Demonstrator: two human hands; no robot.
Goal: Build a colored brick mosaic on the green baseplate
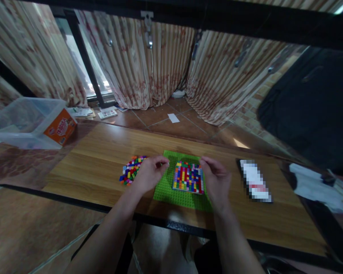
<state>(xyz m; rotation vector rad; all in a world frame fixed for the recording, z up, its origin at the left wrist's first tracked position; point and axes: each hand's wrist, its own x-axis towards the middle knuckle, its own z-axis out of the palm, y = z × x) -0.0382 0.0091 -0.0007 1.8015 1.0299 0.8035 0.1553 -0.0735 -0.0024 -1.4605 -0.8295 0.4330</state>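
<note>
On the far left is a big see-through box (14, 135) with an orange label (61, 127) on one end. Next to it, on the wooden table (85, 163), is a flat pile (130, 172) of small bricks in lots of colors. The left hand (153, 173) is just beside the pile, partly in front of it. Its thumb and finger are curled close together near the tips. There may be a tiny pale bit there, but I cannot tell if it is holding one.

Then comes a green board (167, 199) with bumps all over, flat on the table. The brick block (188, 177) sits on it, a bit right of the middle, made of many bright bricks. The right hand (217, 179) is at the block's right side, thumb and finger bent by the top corner. I cannot tell if they grip a brick.

Farther right, a phone (255, 180) lies on the table, its front blurred. Some white papers (320, 186) are at the far right.
</note>
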